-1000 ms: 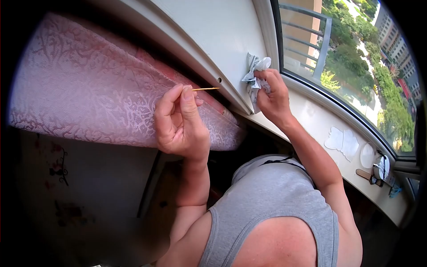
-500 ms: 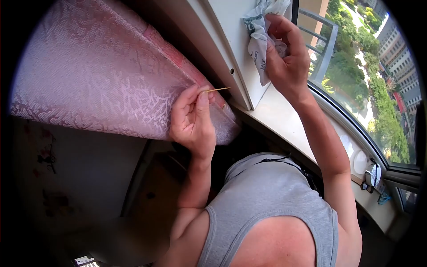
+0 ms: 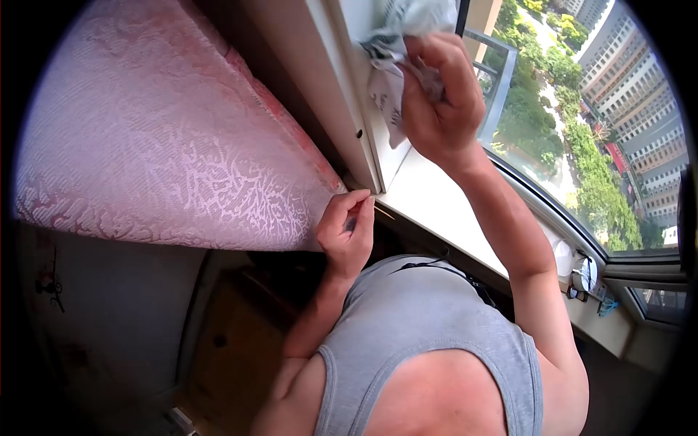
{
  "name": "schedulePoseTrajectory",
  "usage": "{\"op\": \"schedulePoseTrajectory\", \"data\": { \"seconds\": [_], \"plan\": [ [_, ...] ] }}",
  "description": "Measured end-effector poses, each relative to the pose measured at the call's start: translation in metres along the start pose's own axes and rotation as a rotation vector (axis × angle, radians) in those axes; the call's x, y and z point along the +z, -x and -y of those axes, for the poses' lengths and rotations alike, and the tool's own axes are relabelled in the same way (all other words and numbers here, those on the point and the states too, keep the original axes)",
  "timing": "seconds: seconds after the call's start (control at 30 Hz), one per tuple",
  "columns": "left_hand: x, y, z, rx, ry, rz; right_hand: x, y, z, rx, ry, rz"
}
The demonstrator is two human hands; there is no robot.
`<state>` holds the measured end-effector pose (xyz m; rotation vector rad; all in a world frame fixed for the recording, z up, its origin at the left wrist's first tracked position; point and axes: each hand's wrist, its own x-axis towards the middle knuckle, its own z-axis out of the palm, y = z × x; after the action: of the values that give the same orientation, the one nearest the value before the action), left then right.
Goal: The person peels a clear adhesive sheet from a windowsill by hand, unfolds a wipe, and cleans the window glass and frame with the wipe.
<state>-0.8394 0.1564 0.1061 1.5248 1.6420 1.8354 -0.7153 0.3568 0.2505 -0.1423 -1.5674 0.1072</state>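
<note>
Pinched between the thumb and fingers of my left hand (image 3: pixel 346 231) is a thin wooden toothpick (image 3: pixel 383 208), its end pointing right, beside the window sill. My left hand is close to the corner of the pink patterned curtain (image 3: pixel 182 145). Higher up, my right hand (image 3: pixel 447 102) is closed around a crumpled white plastic bag (image 3: pixel 390 94) with dark printing. The bag hangs in front of the white window-side panel, and my fingers hide part of it.
A pale sill (image 3: pixel 458 225) runs along the window (image 3: pixel 552 131), with trees and tall buildings outside. Glasses (image 3: pixel 578 291), a white object and a blue item lie at its right end. A wooden surface (image 3: pixel 233 363) shows below left.
My left hand has moved right and down with the toothpick, towards the sill's edge. My right hand and the bag have shifted left in view, while the whole view has turned slightly.
</note>
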Motion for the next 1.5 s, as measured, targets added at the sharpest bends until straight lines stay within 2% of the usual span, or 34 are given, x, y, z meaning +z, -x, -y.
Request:
{"op": "schedulePoseTrajectory", "data": {
  "seconds": [0.1,0.2,0.3,0.37,0.43,0.47,0.5,0.57,0.63,0.7,0.83,0.9,1.03,1.13,1.17,1.23,1.3,1.43,1.5],
  "plan": [
    [0.006,0.002,0.005,0.000,-0.008,0.094,0.013,-0.038,0.007,-0.188,0.051,-0.050],
    [0.010,0.006,0.010,0.018,-0.017,0.152,0.008,0.022,0.013,-0.068,0.023,0.045],
    [0.014,0.017,0.025,-0.085,0.050,0.132,-0.004,0.120,0.008,0.127,-0.001,0.207],
    [0.011,0.023,0.032,-0.144,0.071,0.151,-0.006,0.129,0.012,0.169,0.002,0.253],
    [0.008,0.030,0.047,-0.215,0.128,0.199,0.006,0.092,0.017,0.045,0.002,0.188],
    [0.010,0.032,0.049,-0.328,0.203,0.200,0.013,0.060,0.022,-0.026,0.015,0.131],
    [0.010,0.026,0.039,-0.365,0.244,0.204,0.028,0.027,0.026,-0.112,0.025,0.009],
    [0.013,0.014,0.032,-0.365,0.252,0.194,0.049,-0.022,0.034,-0.216,0.070,-0.123],
    [0.015,0.002,0.025,-0.335,0.262,0.202,0.048,-0.032,0.036,-0.205,0.073,-0.133],
    [0.016,-0.005,0.020,-0.280,0.274,0.186,0.041,-0.009,0.031,-0.186,0.076,-0.067],
    [0.013,0.007,0.034,-0.243,0.261,0.174,0.006,0.090,0.020,-0.102,0.111,0.288],
    [0.009,0.020,0.045,-0.249,0.249,0.179,-0.007,0.068,0.016,-0.260,0.183,0.456],
    [0.014,0.028,0.046,-0.342,0.205,0.205,0.008,-0.019,0.015,-0.508,0.273,0.335],
    [0.020,0.027,0.050,-0.260,0.164,0.232,0.031,-0.042,0.010,-0.415,0.222,0.087],
    [0.023,0.026,0.051,-0.263,0.157,0.229,0.032,-0.030,0.011,-0.410,0.215,0.083],
    [0.026,0.026,0.051,-0.271,0.148,0.272,0.021,0.016,0.014,-0.245,0.123,0.179],
    [0.025,0.028,0.051,-0.276,0.130,0.263,-0.001,0.054,0.018,-0.098,0.118,0.374],
    [0.017,0.041,0.061,-0.342,0.090,0.271,-0.007,0.060,0.021,-0.062,0.133,0.432],
    [0.014,0.045,0.064,-0.383,0.079,0.278,-0.003,0.023,0.022,-0.185,0.193,0.386]
  ]
}}
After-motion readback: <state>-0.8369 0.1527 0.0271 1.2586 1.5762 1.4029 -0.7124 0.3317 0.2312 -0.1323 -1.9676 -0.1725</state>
